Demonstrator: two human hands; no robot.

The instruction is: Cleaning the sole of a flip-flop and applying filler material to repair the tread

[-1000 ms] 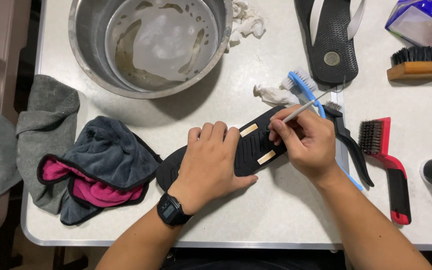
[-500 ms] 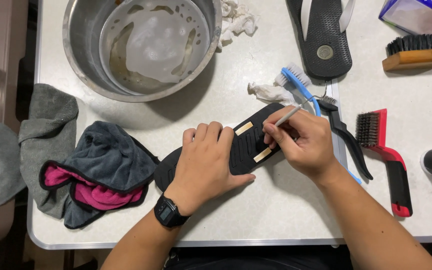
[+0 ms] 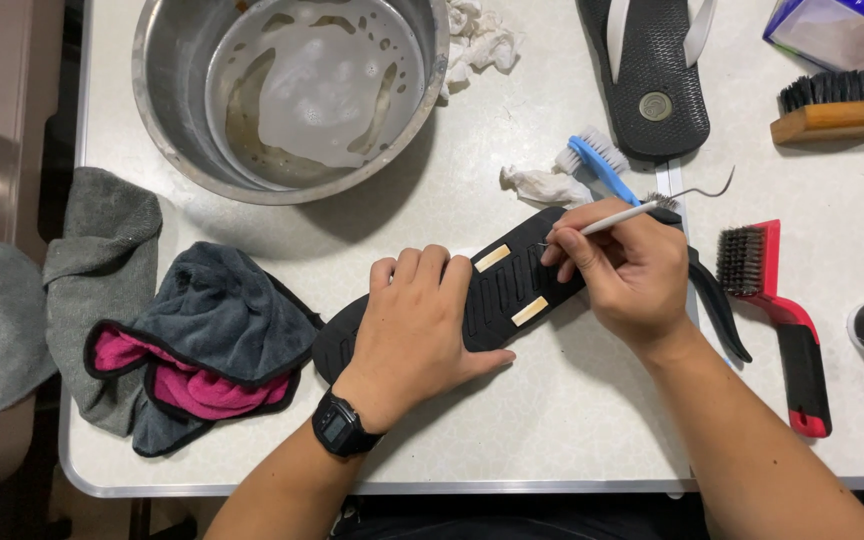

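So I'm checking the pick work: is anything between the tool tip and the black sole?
Nothing visible. The right hand holds the thin pick with its tip right on the grooved black sole; the left hand presses the sole further back, clear of the tip.

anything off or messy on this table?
Mostly tidy. Crumpled wet tissue wads lie loose beside the bowl of soapy water, another by the blue brush. Cloths hang bunched over the table edge. No spill.
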